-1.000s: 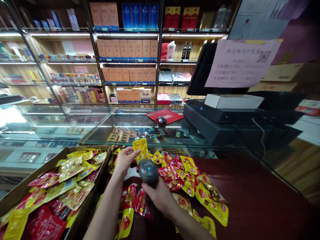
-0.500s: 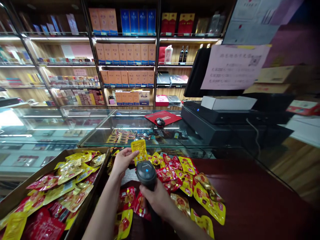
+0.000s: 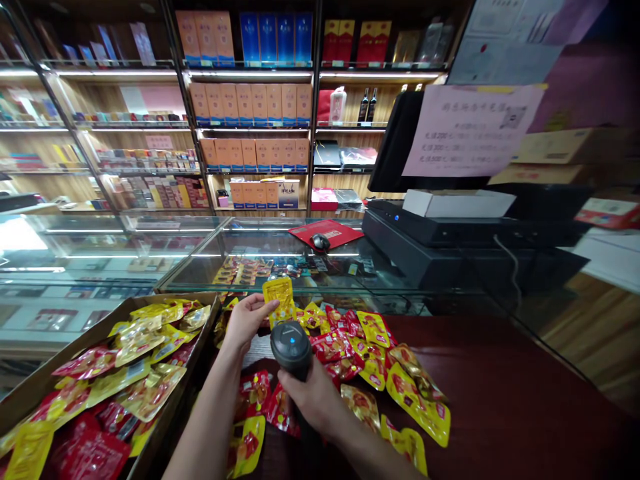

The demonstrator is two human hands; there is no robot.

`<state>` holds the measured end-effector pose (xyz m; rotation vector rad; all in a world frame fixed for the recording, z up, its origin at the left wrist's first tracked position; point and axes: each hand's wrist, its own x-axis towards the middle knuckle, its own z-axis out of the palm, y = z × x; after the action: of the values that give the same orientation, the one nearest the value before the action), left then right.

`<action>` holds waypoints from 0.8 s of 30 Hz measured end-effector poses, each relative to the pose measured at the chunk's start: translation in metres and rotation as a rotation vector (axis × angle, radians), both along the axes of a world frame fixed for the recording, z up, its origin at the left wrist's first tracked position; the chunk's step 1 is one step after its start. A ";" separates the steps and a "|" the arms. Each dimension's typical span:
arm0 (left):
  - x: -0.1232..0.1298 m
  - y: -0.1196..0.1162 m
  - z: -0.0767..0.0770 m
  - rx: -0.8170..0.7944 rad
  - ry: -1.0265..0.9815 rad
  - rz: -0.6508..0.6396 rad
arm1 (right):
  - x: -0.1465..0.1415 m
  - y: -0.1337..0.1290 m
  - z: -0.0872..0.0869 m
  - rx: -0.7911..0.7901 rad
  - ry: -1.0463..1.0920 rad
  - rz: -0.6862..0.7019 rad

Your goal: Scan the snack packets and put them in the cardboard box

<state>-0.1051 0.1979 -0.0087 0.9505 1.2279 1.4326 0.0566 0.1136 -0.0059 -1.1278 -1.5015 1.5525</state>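
Note:
My left hand [image 3: 247,320] pinches a small yellow snack packet [image 3: 279,299] by its left edge and holds it upright. Wrapped around the handle of a black barcode scanner [image 3: 291,348] is my right hand [image 3: 314,393]. The scanner's head is just below and in front of the packet, with a small blue light lit on top. Red and yellow snack packets [image 3: 373,360] lie loose on the dark red counter around both hands. Left of my left forearm, a cardboard box [image 3: 203,328] holds many more such packets.
A glass display counter [image 3: 250,240] stands beyond the packets, with a computer mouse [image 3: 321,241] on a red mat. At right are a monitor [image 3: 395,143] with a paper sign and a black cash drawer [image 3: 415,247]. Shelves of boxed goods [image 3: 255,155] line the back wall.
Almost nothing differs. The scanner and my right hand have shifted very slightly left and up; the yellow packet stays in my left hand.

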 end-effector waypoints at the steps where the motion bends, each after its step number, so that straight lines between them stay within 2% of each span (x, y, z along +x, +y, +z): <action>1: 0.000 0.000 -0.001 0.018 -0.003 -0.009 | 0.000 0.000 0.000 0.003 -0.002 -0.015; 8: -0.001 0.002 -0.005 0.088 -0.025 -0.041 | 0.000 0.001 -0.004 0.008 0.009 -0.030; 11: 0.001 0.000 -0.001 0.046 -0.024 -0.031 | 0.003 0.005 -0.003 -0.032 0.006 -0.015; 16: 0.004 -0.005 0.005 -0.063 0.038 -0.065 | 0.016 0.021 0.007 0.105 0.154 -0.255; 20: 0.009 -0.010 0.003 -0.072 0.088 -0.126 | 0.026 0.032 0.012 -0.042 0.254 -0.287; 24: 0.011 -0.026 0.001 -0.087 0.074 -0.101 | 0.020 0.033 0.017 -0.214 0.343 -0.269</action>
<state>-0.0944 0.1720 -0.0079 0.9997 1.2680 1.2651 0.0761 0.1461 0.0110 -1.0640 -0.9357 1.6429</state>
